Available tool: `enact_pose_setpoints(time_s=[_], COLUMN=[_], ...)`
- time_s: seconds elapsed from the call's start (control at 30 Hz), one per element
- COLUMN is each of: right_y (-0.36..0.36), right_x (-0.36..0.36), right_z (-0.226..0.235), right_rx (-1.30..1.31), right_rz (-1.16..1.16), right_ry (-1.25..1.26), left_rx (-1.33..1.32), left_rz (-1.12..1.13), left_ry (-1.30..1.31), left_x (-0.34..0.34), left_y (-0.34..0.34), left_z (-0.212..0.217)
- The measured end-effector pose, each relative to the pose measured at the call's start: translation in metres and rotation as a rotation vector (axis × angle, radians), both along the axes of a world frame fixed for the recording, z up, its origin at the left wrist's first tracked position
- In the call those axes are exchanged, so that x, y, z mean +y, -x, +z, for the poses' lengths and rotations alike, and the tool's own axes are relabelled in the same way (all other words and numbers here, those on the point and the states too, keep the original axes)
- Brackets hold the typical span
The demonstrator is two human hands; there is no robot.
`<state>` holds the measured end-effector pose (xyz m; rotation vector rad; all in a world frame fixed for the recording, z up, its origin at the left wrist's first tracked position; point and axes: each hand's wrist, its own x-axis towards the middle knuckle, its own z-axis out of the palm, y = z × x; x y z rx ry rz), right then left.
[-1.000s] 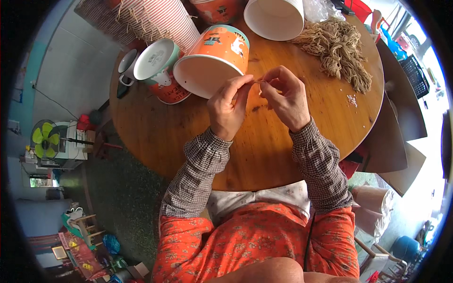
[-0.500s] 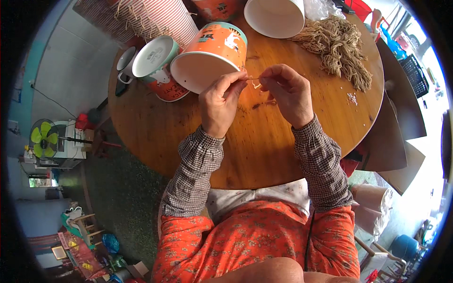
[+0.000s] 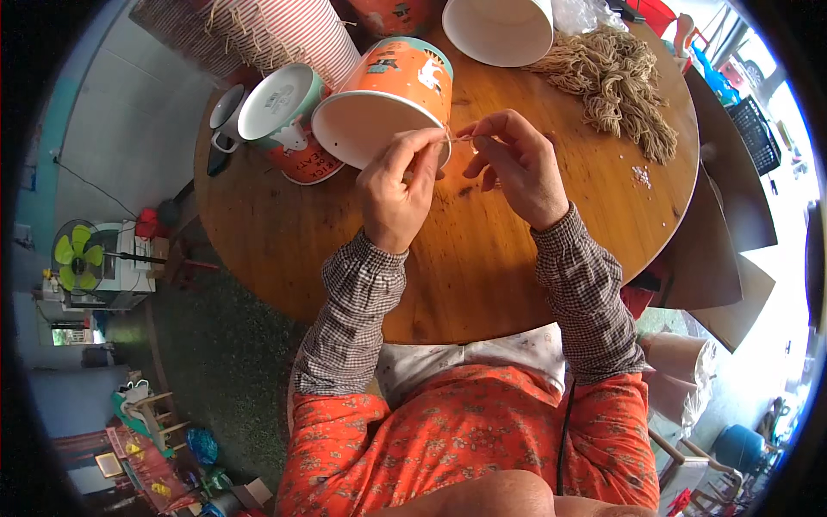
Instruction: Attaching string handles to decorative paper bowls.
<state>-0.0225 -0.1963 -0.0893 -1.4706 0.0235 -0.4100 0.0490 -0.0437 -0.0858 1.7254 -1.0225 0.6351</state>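
Over the wooden table, my left hand (image 3: 398,187) and my right hand (image 3: 520,168) come together, both pinching a thin tan cord (image 3: 458,140) whose short stretch shows between the fingertips. Just behind my left hand an orange paper bucket (image 3: 372,119) lies on its side, its white open mouth toward me. My left fingers overlap its rim; whether they touch it I cannot tell. To its left is an orange and green bucket (image 3: 312,161) with its pale bottom facing up. A heap of loose tan cords (image 3: 616,86) lies beyond my right hand.
Stacked red-striped buckets (image 3: 280,39) with cord loops stand at the back left, beside a white mug (image 3: 226,116). A white-mouthed bucket (image 3: 498,33) lies at the far side. Small white scraps (image 3: 641,177) dot the table's right side. Brown cardboard sheets (image 3: 702,250) lean by the right edge.
My hands have drawn slightly closer together, and less of the cord shows between them. My right lower fingers have shifted left. The buckets stay in place.
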Motion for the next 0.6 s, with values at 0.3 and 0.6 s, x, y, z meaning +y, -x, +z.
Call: enact_pose_setpoints(time_s=[0.3, 0.6], right_y=[-0.002, 0.001], right_x=[0.004, 0.006], right_z=[-0.002, -0.001], right_rx=[-0.121, -0.352], right_rz=[-0.194, -0.434], right_ry=[0.135, 0.764], left_rx=[0.613, 1.255], left_rz=[-0.248, -0.735], left_ry=[-0.087, 0.422], left_x=[0.008, 0.009], left_y=[-0.005, -0.007], left_z=[-0.002, -0.006])
